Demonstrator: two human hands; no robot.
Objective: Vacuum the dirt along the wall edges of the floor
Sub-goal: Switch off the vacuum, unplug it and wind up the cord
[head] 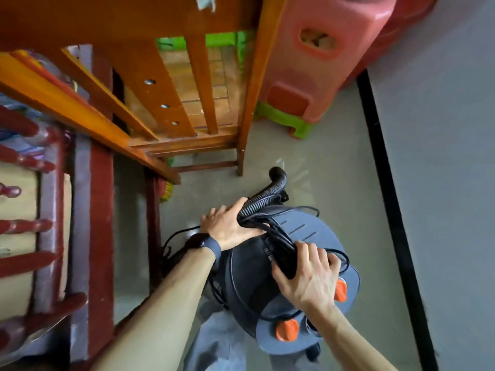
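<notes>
A dark grey canister vacuum (300,236) with orange clips stands on the grey floor in front of my legs. Its black ribbed hose (265,199) curls up from the front and lies over the lid with a bundle of black cord (278,236). My left hand (227,223) holds the hose and cord where they cross the lid's left side. My right hand (308,271) grips the black handle and cord on top of the lid. The wall (442,156) with its black skirting (388,183) runs along the right.
An orange wooden chair (209,103) stands just ahead on the left. Stacked pink and green plastic stools (316,76) sit by the wall ahead. Dark red wooden furniture (99,210) lines the left. A strip of floor (348,170) lies between vacuum and wall.
</notes>
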